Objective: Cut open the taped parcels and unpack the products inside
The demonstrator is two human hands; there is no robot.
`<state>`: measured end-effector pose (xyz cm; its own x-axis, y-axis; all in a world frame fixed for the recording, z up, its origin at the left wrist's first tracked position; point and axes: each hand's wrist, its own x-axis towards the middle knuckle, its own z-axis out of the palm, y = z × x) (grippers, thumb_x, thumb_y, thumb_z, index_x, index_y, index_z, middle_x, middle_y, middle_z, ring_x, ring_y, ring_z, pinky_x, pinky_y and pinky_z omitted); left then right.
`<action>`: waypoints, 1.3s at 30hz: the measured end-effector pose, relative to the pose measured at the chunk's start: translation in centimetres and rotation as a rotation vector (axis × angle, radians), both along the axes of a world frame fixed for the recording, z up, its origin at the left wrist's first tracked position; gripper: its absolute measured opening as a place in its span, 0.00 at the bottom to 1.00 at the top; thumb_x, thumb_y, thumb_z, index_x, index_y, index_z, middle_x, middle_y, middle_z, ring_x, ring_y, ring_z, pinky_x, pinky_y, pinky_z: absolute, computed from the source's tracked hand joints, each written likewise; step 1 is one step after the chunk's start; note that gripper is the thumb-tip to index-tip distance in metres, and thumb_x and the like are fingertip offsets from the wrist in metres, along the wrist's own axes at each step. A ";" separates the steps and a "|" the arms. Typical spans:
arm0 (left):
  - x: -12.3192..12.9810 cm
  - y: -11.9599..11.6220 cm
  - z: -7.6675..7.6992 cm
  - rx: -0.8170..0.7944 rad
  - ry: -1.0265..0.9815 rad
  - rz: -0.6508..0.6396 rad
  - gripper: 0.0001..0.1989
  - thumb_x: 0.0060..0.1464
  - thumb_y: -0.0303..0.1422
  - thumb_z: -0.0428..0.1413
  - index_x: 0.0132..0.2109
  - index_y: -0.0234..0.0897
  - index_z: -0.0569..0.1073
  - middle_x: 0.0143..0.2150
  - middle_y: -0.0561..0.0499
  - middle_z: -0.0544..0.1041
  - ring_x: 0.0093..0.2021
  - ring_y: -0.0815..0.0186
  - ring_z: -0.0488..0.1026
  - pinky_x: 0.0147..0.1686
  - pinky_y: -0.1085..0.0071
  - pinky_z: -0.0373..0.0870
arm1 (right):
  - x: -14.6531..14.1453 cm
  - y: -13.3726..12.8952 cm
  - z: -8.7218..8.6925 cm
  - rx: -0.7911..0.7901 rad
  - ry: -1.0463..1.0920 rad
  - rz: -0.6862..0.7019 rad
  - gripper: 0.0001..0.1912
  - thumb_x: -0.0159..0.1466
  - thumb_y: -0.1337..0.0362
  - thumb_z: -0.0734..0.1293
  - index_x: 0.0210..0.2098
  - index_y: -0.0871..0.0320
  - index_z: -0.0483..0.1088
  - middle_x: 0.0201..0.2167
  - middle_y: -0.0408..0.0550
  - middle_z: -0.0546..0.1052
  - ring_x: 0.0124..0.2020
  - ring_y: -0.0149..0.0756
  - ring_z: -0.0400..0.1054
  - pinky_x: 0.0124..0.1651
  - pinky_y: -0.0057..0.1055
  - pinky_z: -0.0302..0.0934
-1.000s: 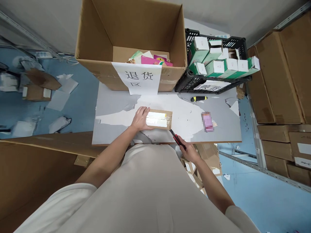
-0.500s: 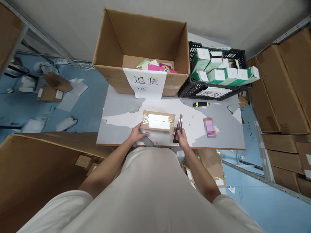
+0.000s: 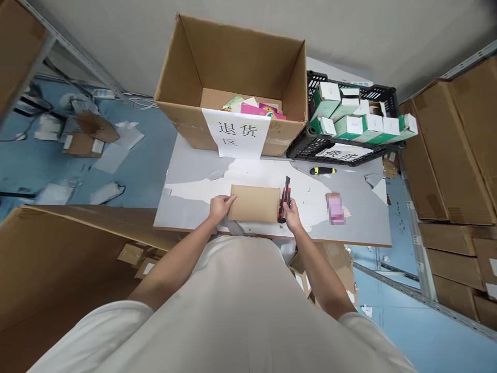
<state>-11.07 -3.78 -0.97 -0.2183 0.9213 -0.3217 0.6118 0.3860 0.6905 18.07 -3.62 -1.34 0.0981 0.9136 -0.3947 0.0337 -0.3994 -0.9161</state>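
Observation:
A small brown cardboard box (image 3: 255,204) is in front of me at the table's near edge, a plain face turned up with no label on it. My left hand (image 3: 220,208) pinches its left end between thumb and fingers. At the box's right end, my right hand (image 3: 292,213) is closed around a red and black box cutter (image 3: 284,199), its tip pointing away from me. The cutter lies close along the box; whether the right fingers also touch the box is hidden.
Behind stands a large open carton (image 3: 182,124) with a paper sign, holding colourful packets. Right of it, a black crate (image 3: 298,147) holds several green and white boxes. A yellow and black tool (image 3: 323,170) and a pink blurred item (image 3: 335,208) lie on the table (image 3: 365,228).
The box has been turned over: its taped, white-labelled face was up, and now a plain brown face is up. My left hand has risen to its upper left edge.

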 end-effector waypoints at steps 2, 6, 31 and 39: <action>-0.2 0.1 -0.3 0.003 -0.047 -0.032 0.22 0.53 0.49 0.51 0.33 0.37 0.80 0.34 0.46 0.82 0.34 0.59 0.75 0.35 0.68 0.67 | 0.2 0.1 -0.2 -0.006 0.023 0.007 0.21 0.57 0.48 0.65 0.44 0.53 0.62 0.42 0.46 0.75 0.41 0.33 0.70 0.48 0.34 0.64; -1.0 -1.6 -0.9 -0.003 -0.225 -0.090 0.25 0.52 0.51 0.52 0.45 0.38 0.79 0.45 0.47 0.81 0.43 0.55 0.76 0.44 0.65 0.70 | 0.9 -0.8 -0.7 -0.013 -0.010 0.053 0.22 0.57 0.47 0.65 0.44 0.53 0.63 0.42 0.46 0.74 0.42 0.34 0.69 0.48 0.35 0.63; -0.3 -1.3 1.1 0.112 -0.217 0.064 0.29 0.41 0.46 0.65 0.49 0.34 0.76 0.38 0.46 0.80 0.37 0.60 0.78 0.42 0.62 0.76 | -0.1 -1.2 2.2 0.102 0.050 0.030 0.22 0.60 0.47 0.63 0.47 0.53 0.57 0.52 0.54 0.74 0.51 0.38 0.71 0.55 0.43 0.63; 0.8 -2.6 -0.8 0.677 0.085 -0.562 0.15 0.62 0.28 0.45 0.49 0.39 0.74 0.49 0.44 0.78 0.55 0.61 0.72 0.55 0.54 0.70 | -1.8 1.7 7.8 0.351 -0.894 0.727 0.24 0.69 0.59 0.52 0.64 0.56 0.55 0.53 0.56 0.72 0.52 0.44 0.68 0.49 0.39 0.64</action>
<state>-10.24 -6.37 -1.73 0.3255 0.8865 0.3289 0.6478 -0.4625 0.6054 16.26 -1.89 6.44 -0.3724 0.9127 -0.1683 0.8258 0.2431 -0.5088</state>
